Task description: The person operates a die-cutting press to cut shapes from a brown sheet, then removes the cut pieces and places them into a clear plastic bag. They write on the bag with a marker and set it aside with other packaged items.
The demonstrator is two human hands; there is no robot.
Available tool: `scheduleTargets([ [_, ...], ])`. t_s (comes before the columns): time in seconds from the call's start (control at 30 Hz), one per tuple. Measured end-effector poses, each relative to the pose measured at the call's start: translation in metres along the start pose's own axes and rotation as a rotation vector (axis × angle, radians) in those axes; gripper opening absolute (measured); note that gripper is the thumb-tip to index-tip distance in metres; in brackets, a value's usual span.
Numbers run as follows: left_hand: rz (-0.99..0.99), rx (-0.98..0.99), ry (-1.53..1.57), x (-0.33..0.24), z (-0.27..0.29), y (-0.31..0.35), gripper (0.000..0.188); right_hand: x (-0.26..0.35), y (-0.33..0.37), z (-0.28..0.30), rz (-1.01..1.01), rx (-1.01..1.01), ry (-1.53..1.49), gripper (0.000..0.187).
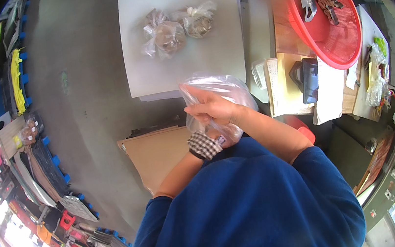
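A large clear plastic bag point(224, 83) hangs close to my body, puffed out and crinkled. My right hand point(212, 107) is closed on its upper part, with the fingers partly behind the film. Low against the same bag is my left hand point(219, 138), a black-and-white checked band round its wrist. Plastic covers that hand's fingers, so their grip is hidden. Something brownish shows through the bag's lower part, too blurred to name. Farther off, two knotted clear bags point(169, 37) point(200, 24) with brownish contents lie on a white board point(186, 70).
A red mesh basket point(294, 10) with a few small items stands at the far right. Papers point(327, 92) and a dark phone-like device point(309, 80) lie below it. Brown cardboard point(154, 153) is by my left forearm. Cluttered racks point(41, 177) line the left side.
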State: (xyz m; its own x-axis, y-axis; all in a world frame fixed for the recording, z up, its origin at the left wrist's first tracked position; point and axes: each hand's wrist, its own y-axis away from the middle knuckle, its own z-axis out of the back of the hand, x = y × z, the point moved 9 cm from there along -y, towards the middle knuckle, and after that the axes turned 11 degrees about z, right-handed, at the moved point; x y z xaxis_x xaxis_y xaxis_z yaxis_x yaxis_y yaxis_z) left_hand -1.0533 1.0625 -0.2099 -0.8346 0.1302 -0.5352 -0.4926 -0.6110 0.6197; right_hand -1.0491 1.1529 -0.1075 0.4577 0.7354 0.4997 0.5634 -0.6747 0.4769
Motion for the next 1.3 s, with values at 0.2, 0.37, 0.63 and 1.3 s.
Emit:
scheduleTargets([
  [0.2,-0.164,0.071,0.068,-0.053,0.001,-0.015,0.031,-0.001,0.084,-0.065,0.195,0.614,0.416,0.083],
  [0.37,-0.129,-0.094,0.045,-0.058,0.035,-0.083,0.030,0.085,0.128,-0.024,0.314,0.296,-0.147,0.098],
  [0.63,-0.071,-0.159,-0.005,-0.011,0.098,-0.172,0.029,0.133,0.137,0.015,0.629,-0.035,-0.417,0.109],
  [1.3,0.721,-0.408,0.726,0.291,0.236,-0.270,0.087,0.127,0.029,0.035,0.602,-0.418,-0.553,0.089],
])
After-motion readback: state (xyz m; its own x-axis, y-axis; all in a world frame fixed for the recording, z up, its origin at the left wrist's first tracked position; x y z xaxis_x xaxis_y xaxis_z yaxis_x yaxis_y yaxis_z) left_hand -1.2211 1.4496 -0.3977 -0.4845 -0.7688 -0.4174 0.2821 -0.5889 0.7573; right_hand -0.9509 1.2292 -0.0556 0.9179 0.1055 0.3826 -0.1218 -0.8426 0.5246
